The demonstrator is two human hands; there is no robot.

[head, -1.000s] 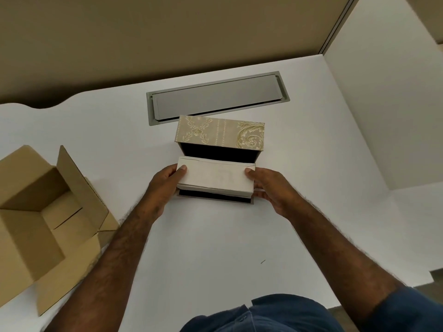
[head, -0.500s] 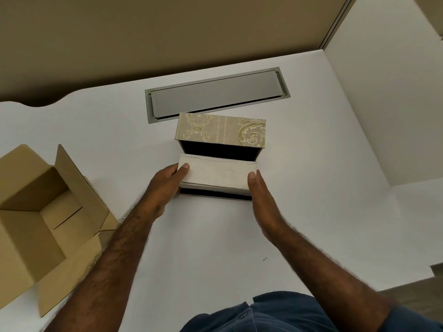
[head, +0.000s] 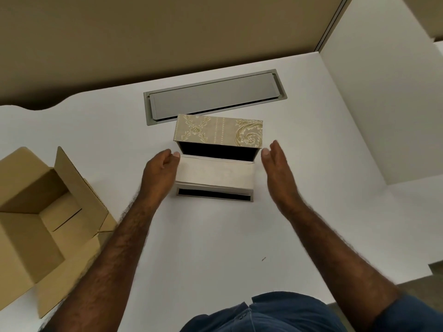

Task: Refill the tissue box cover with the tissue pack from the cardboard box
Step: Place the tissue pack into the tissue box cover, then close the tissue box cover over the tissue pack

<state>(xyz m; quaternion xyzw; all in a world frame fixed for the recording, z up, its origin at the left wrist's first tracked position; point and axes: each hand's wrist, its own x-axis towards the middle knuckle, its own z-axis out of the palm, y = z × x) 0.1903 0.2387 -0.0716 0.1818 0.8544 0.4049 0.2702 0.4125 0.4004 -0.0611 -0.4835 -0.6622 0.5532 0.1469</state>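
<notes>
The tissue box cover (head: 219, 131), beige with gold floral print and a black inside, lies open on the white desk in the middle. A white tissue pack (head: 214, 172) rests in its lower half, above the black dispensing slot. My left hand (head: 158, 173) touches the pack's left end with thumb and fingers. My right hand (head: 279, 171) hovers flat and open just right of the pack, not touching it. The cardboard box (head: 36, 219) stands open at the left, with nothing visible inside.
A grey metal cable hatch (head: 213, 97) is set into the desk (head: 215, 236) behind the cover. A beige partition runs along the back and a white panel rises on the right. The desk's front edge lies near my body.
My right hand has let go of the pack's right end and moved outward to the right, fingers spread. The pack has settled lower into the cover. My left hand stays on the left end.
</notes>
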